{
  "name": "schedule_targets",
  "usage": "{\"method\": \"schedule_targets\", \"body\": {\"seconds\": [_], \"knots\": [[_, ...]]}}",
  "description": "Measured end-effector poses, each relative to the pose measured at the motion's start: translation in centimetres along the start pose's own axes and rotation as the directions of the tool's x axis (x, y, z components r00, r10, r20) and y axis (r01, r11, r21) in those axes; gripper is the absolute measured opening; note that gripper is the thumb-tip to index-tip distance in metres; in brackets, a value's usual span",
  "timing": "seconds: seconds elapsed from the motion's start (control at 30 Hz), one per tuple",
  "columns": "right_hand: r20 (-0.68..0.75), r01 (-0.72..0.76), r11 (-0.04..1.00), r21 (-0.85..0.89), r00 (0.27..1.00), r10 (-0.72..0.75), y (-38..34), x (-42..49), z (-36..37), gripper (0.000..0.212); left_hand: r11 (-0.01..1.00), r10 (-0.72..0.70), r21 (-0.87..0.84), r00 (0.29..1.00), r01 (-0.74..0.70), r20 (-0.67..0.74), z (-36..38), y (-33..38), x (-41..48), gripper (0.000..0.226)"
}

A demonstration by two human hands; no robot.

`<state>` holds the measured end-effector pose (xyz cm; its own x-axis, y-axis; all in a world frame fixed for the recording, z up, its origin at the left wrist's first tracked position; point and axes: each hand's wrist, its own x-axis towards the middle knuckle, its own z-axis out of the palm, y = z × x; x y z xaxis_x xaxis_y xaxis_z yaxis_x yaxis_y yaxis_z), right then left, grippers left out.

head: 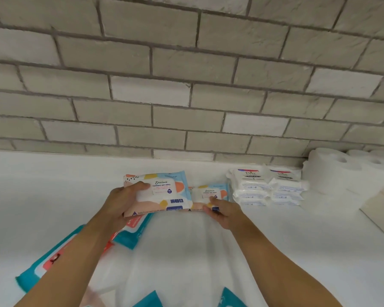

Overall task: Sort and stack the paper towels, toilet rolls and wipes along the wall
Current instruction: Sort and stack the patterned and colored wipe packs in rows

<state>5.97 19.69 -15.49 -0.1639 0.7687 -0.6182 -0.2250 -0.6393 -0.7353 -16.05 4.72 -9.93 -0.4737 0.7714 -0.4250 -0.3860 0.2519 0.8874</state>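
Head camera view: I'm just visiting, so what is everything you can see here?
Wall: one, grey brick, behind.
Sheet: one, white, under everything.
Stalove pack: one, white, blue and peach, held up, centre.
Second Stalove pack: one, same colours, lying just right of it.
Dove packs: two stacks, white, by the wall; count unclear.
Toilet rolls: at least three, white, far right.
Teal packs: at least four, teal and coral, lower left and bottom edge.
Left hand: grips the Stalove pack.
Right hand: pinches the second Stalove pack.
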Motion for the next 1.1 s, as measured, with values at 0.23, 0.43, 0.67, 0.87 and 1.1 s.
{"method": "schedule_targets", "body": {"seconds": [0.23,0.43,0.67,0.87,1.1], "knots": [[-0.061,-0.004,1.0,0.023,0.998,0.006,0.6,2.5,-0.2,0.042,1.0,-0.027,0.002,1.0,0.027,-0.015,1.1,-0.4,1.4,0.038],[-0.15,0.134,0.976,-0.174,0.976,-0.161,0.9,3.7,-0.4,0.023,1.0,-0.026,0.001,1.0,0.026,-0.007,2.3,-0.6,2.1,0.026],[-0.189,0.069,0.995,-0.073,0.979,-0.081,0.5,3.8,-2.0,0.013,1.0,-0.028,-0.006,0.999,0.028,0.025,3.6,-1.3,2.7,0.025],[-0.15,0.023,0.998,0.056,0.989,-0.015,-0.2,3.2,-1.9,0.016,0.999,-0.034,-0.001,0.999,0.034,0.035,4.4,-1.8,3.0,0.021],[-0.224,0.028,0.999,0.04,0.974,-0.018,0.3,2.6,-2.6,0.013,0.999,-0.044,0.023,0.996,0.043,0.071,5.2,-2.2,3.6,0.033]]}}
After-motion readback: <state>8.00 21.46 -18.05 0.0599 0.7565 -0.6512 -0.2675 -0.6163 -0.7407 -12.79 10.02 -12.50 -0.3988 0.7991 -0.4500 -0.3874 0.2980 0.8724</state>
